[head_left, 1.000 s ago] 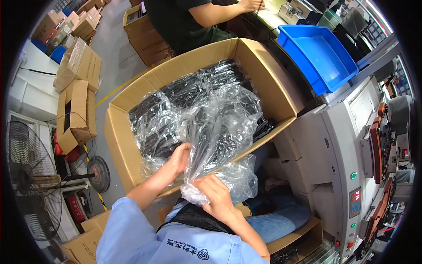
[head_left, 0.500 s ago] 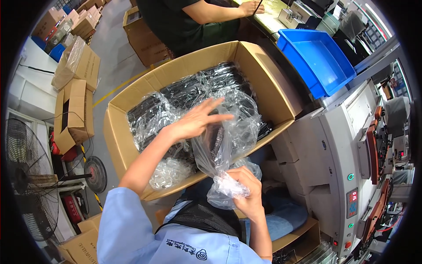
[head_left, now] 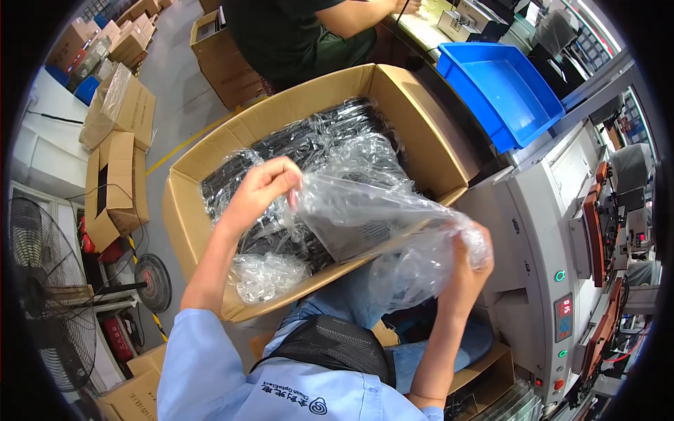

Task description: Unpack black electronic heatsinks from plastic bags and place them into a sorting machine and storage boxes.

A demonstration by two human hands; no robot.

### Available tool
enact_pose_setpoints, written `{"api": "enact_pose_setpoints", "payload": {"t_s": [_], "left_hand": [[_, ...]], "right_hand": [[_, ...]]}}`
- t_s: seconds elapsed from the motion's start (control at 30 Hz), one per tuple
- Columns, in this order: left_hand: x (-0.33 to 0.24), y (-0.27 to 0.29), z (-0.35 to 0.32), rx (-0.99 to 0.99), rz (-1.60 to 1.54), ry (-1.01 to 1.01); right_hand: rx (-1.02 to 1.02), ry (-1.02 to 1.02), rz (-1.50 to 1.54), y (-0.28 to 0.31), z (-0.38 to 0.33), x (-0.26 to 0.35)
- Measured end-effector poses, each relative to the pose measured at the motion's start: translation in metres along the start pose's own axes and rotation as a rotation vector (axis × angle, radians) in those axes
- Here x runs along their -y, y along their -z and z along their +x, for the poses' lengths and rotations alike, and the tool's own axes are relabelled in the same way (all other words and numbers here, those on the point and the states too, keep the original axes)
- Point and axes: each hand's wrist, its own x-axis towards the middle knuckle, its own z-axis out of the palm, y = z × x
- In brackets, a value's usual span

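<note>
A clear plastic bag (head_left: 372,210) is stretched between my two hands, above the near side of a large cardboard box (head_left: 421,116). My left hand (head_left: 270,184) pinches one end of the bag between thumb and fingers. At the right, my right hand (head_left: 472,256) is closed around its bunched other end. The plastic sags between them, over my lap. Inside the box lie several dark pieces wrapped in clear plastic (head_left: 337,130). A crumpled wad of clear film (head_left: 270,276) rests in its near left corner.
A blue plastic tray (head_left: 502,91) stands beyond the box at the right. White machinery with a control panel (head_left: 564,319) fills my right side. At the left are a standing fan (head_left: 53,288) and open cardboard boxes (head_left: 116,182). Across the box sits another person (head_left: 288,42).
My left hand has gone from spread fingers over the box to pinching the bag. My right hand has moved right and up with the bunched end, pulling the plastic out sideways.
</note>
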Motion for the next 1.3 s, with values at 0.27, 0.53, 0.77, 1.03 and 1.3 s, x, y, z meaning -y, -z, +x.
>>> {"api": "enact_pose_setpoints", "payload": {"t_s": [0.27,0.53,0.77,1.03,1.3], "left_hand": [[-0.071,-0.033,-0.055,0.042,-0.393,-0.118],[-0.110,-0.103,-0.015,0.503,-0.191,-0.407],[-0.065,-0.106,0.022,0.289,-0.401,-0.307],[0.135,-0.053,-0.002,0.087,0.655,-0.034],[0.185,-0.055,-0.040,-0.006,-0.413,0.942]], "right_hand": [[-0.002,0.224,0.067,0.017,-0.002,0.040],[0.641,0.019,-0.151,0.001,-0.065,0.031],[0.053,-0.078,-0.085,0.075,-0.125,0.028],[0.004,-0.025,-0.221,0.169,-0.126,0.020],[-0.026,0.023,-0.346,0.194,-0.115,0.020]]}}
